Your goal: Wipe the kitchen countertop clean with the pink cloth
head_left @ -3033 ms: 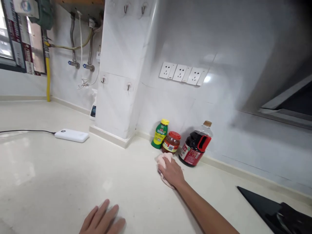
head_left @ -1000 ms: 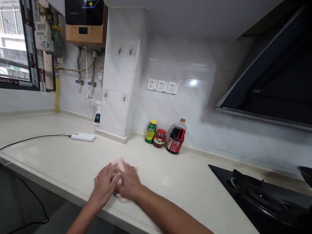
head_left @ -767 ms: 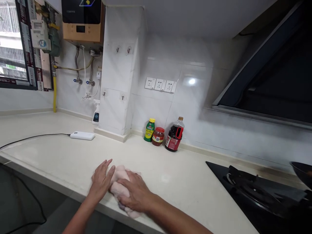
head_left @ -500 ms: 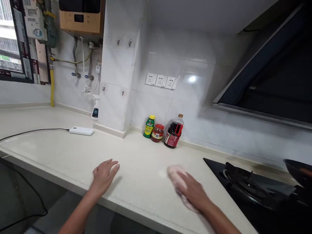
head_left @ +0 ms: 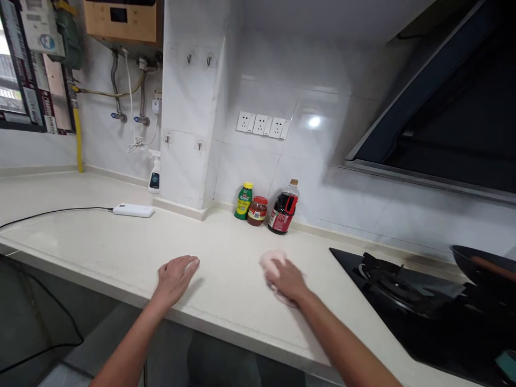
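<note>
My right hand (head_left: 287, 278) presses a pale pink cloth (head_left: 272, 259) onto the cream countertop (head_left: 226, 306); both are slightly blurred by motion. Part of the cloth shows beyond my fingertips and under the palm. To the left, my left hand (head_left: 176, 277) hovers at or just above the counter with its fingers stretched out, and nothing is in it. Behind the cloth, against the wall, stand a green bottle with a yellow cap (head_left: 243, 202), a red-lidded jar (head_left: 257, 212) and a large dark sauce bottle (head_left: 284, 208).
On the right a black gas stove (head_left: 387, 290) is set into the counter, with a wok (head_left: 479, 263) on it under a dark range hood (head_left: 451, 118). A white power bank (head_left: 133, 210) with a black cable lies at left, near a spray bottle (head_left: 154, 173).
My right hand and the cloth have moved left and a little away from me across the counter. My left hand has barely shifted. The camera view has turned slightly.
</note>
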`<state>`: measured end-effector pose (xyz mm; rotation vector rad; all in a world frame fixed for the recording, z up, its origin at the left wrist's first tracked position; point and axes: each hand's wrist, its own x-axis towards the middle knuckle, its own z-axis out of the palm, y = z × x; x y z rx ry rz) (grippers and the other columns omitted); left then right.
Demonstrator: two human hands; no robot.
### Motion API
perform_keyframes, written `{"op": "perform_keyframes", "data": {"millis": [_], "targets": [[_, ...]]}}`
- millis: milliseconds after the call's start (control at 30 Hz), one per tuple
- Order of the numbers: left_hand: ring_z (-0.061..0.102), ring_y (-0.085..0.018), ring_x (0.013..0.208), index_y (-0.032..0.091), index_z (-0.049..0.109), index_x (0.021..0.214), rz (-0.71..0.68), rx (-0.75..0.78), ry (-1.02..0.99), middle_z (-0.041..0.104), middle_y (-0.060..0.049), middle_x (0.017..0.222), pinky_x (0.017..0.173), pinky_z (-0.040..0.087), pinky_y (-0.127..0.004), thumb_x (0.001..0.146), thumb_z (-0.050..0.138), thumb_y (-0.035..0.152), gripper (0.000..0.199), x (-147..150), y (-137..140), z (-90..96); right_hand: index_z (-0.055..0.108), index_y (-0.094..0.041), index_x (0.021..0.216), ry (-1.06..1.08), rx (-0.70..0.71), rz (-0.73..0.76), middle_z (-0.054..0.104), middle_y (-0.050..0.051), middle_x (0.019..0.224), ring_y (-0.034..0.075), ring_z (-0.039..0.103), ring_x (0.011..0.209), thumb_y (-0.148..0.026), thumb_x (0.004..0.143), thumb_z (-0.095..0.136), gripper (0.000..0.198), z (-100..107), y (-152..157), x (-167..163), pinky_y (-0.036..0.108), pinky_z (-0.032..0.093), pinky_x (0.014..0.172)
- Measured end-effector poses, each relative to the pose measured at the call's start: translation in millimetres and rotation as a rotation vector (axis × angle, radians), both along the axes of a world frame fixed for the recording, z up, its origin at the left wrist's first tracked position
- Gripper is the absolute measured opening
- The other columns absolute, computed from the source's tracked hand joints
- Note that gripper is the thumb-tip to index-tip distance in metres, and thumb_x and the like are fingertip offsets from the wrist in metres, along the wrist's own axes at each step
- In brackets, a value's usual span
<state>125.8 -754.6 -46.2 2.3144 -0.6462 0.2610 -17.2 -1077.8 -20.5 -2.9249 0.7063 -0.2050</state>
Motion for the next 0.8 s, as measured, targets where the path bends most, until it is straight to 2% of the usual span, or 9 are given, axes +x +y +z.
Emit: {"op": "perform_keyframes", "data": {"millis": [100, 200, 267, 333, 400, 500, 600, 700, 800], "targets": [[0.053, -0.027, 0.135, 0.030, 0.069, 0.122, 0.004, 0.022, -0.004, 0.068, -0.002, 0.136, 0.112, 0.031, -0.048, 0.099, 0.033, 0.051, 0.048, 2, 0, 0.6, 0.049, -0.037, 0.147, -0.009, 0.032, 0.238, 0.039, 0.011, 0.160, 0.032, 0.035, 0.147, -0.066, 0.087, 0.060, 0.068, -8, 81, 11, 0.044, 0.029, 0.116], [0.055, -0.027, 0.133, 0.029, 0.070, 0.121, 0.000, 0.055, -0.014, 0.069, -0.003, 0.134, 0.111, 0.033, -0.047, 0.099, 0.031, 0.050, 0.049, 4, 0, 1.5, 0.050, -0.041, 0.145, -0.082, 0.135, 0.534, 0.026, 0.010, 0.166, 0.037, 0.024, 0.151, -0.069, 0.084, 0.064, 0.068, -17, 144, -2, 0.055, 0.020, 0.119], [0.055, -0.026, 0.133, 0.028, 0.070, 0.121, -0.001, 0.075, -0.025, 0.070, -0.004, 0.133, 0.110, 0.033, -0.046, 0.099, 0.030, 0.050, 0.050, 5, -1, 2.4, 0.051, -0.039, 0.144, -0.151, 0.175, 0.637, 0.024, 0.012, 0.166, 0.038, 0.023, 0.151, -0.061, 0.086, 0.067, 0.065, -21, 165, -15, 0.059, 0.017, 0.119], [0.055, -0.026, 0.133, 0.028, 0.070, 0.121, -0.001, 0.098, -0.030, 0.070, -0.004, 0.133, 0.110, 0.033, -0.045, 0.099, 0.030, 0.051, 0.051, 5, -2, 3.4, 0.053, -0.037, 0.142, -0.201, 0.175, 0.639, 0.030, 0.012, 0.163, 0.036, 0.029, 0.148, -0.056, 0.085, 0.070, 0.063, -22, 167, -26, 0.056, 0.020, 0.119], [0.055, -0.026, 0.133, 0.028, 0.071, 0.120, 0.002, 0.119, -0.034, 0.070, -0.004, 0.133, 0.110, 0.034, -0.044, 0.098, 0.032, 0.051, 0.051, 4, -2, 4.7, 0.054, -0.037, 0.141, -0.229, 0.175, 0.592, 0.038, 0.010, 0.160, 0.033, 0.037, 0.144, -0.055, 0.084, 0.072, 0.063, -20, 153, -34, 0.053, 0.025, 0.118], [0.056, -0.027, 0.132, 0.029, 0.072, 0.117, -0.011, 0.142, -0.038, 0.070, -0.004, 0.132, 0.108, 0.035, -0.044, 0.098, 0.031, 0.054, 0.052, 2, -2, 7.1, 0.055, -0.035, 0.142, -0.229, 0.144, 0.426, 0.048, 0.009, 0.153, 0.031, 0.043, 0.139, -0.053, 0.087, 0.066, 0.059, -19, 106, -51, 0.049, 0.031, 0.116], [0.056, -0.028, 0.132, 0.031, 0.072, 0.118, -0.021, 0.153, -0.034, 0.070, -0.003, 0.134, 0.108, 0.035, -0.044, 0.098, 0.029, 0.055, 0.053, 0, -1, 9.5, 0.054, -0.030, 0.145, -0.177, 0.047, 0.132, 0.049, 0.011, 0.152, 0.032, 0.043, 0.140, -0.050, 0.093, 0.054, 0.056, -24, 40, -84, 0.048, 0.034, 0.113], [0.055, -0.029, 0.133, 0.030, 0.072, 0.119, -0.020, 0.156, -0.022, 0.069, -0.004, 0.134, 0.109, 0.033, -0.046, 0.097, 0.030, 0.055, 0.053, 0, -1, 10.0, 0.050, -0.030, 0.148, -0.105, -0.086, -0.210, 0.044, 0.014, 0.155, 0.037, 0.042, 0.140, -0.056, 0.095, 0.046, 0.059, -37, -23, -135, 0.054, 0.037, 0.109], [0.054, -0.029, 0.133, 0.029, 0.071, 0.120, -0.037, 0.153, -0.032, 0.070, -0.004, 0.133, 0.109, 0.032, -0.046, 0.097, 0.031, 0.056, 0.054, 2, -2, 6.4, 0.052, -0.030, 0.146, -0.083, -0.200, -0.455, 0.050, 0.017, 0.144, 0.040, 0.051, 0.129, -0.057, 0.094, 0.043, 0.060, -50, -62, -186, 0.053, 0.043, 0.100]]}}
